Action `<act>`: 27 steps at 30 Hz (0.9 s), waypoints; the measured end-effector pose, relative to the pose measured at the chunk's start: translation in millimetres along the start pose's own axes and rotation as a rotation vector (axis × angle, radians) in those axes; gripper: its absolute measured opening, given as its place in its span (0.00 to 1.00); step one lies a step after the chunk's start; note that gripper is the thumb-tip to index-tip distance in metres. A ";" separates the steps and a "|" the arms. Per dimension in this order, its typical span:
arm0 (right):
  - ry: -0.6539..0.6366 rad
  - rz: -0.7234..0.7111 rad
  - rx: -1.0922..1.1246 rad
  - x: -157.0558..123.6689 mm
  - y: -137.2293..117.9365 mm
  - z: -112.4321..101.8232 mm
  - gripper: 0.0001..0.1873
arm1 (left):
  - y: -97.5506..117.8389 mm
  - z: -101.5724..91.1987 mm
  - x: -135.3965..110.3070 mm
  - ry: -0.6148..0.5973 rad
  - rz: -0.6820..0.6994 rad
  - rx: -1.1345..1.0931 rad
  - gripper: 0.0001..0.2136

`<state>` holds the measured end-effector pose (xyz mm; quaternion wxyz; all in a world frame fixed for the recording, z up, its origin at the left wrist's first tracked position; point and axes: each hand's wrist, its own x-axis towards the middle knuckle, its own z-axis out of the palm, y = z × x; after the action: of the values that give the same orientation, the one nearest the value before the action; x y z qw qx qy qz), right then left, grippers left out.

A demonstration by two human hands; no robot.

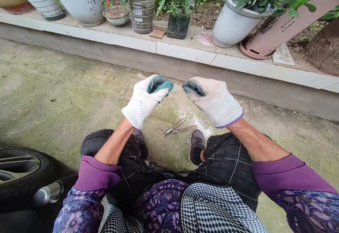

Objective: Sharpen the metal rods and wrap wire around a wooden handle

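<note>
My left hand [150, 97], in a white knitted glove with a green coated palm, is closed in a pinch. My right hand [210, 99] wears a similar glove with a purple cuff edge and pinches too. A thin pale strand [178, 84] runs across the short gap between the fingertips, and a fine end of it seems to trail out past the right hand. Whether it is wire or line I cannot tell. Below, on the concrete between the shoes, lie two slim tools [184, 129] beside scattered white powder [202, 123].
A tiled ledge [182, 53] crosses ahead, bearing several potted plants, among them a white pot [235, 23] and a black square pot [179, 25]. At the lower left are a car wheel [19, 169] and a metal flask or cup [47, 193].
</note>
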<state>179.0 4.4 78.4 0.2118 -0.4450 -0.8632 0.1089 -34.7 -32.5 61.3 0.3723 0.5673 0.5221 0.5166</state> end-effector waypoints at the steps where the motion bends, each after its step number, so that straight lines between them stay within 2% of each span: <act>1: 0.005 0.005 0.010 -0.1 -0.7 -0.8 0.12 | -1.5 0.0 -0.2 0.012 0.033 0.036 0.08; 5: 0.010 0.027 0.037 -0.1 -3.8 -4.1 0.11 | -9.0 -0.6 0.8 0.028 0.100 0.167 0.09; 9: 0.057 0.016 0.074 -0.5 -4.3 -4.6 0.11 | -8.2 -0.8 3.5 0.026 0.093 0.162 0.09; 12: 0.053 -0.002 0.131 -1.4 -5.7 -1.8 0.11 | -3.8 0.1 5.4 0.029 -0.058 -0.002 0.05; 16: 0.023 -0.023 0.208 -0.4 -9.3 3.4 0.12 | -1.1 2.1 5.0 -0.100 -0.322 -0.388 0.05; 19: 0.022 -0.025 0.271 2.0 -11.2 6.3 0.11 | -2.6 5.9 2.7 -0.163 -0.417 -0.546 0.07; 27: -0.042 0.095 0.606 0.8 -15.7 13.1 0.11 | -0.4 13.8 3.1 -0.078 -0.301 -0.365 0.07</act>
<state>161.2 -4.1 72.9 0.3117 -0.3990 -0.7739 0.3804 -21.5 -27.8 58.9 0.5612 0.4258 0.4843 0.5188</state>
